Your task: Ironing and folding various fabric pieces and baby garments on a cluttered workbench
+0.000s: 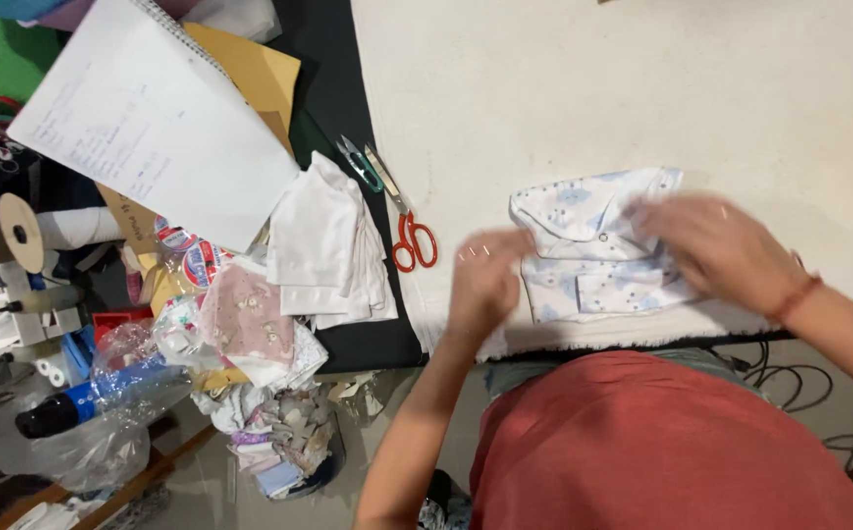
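Head view: both hands (485, 280) (716, 250) rest flat on small folded garment (588, 260).

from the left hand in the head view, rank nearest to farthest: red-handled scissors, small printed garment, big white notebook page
1. small printed garment, touching the left hand, on its right.
2. red-handled scissors, just to its left.
3. big white notebook page, far up-left.

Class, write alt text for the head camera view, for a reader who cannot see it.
A person's left hand and right hand, both blurred, rest on a small white baby garment with pale blue print on a cream cloth-covered table. Red-handled scissors lie to its left.
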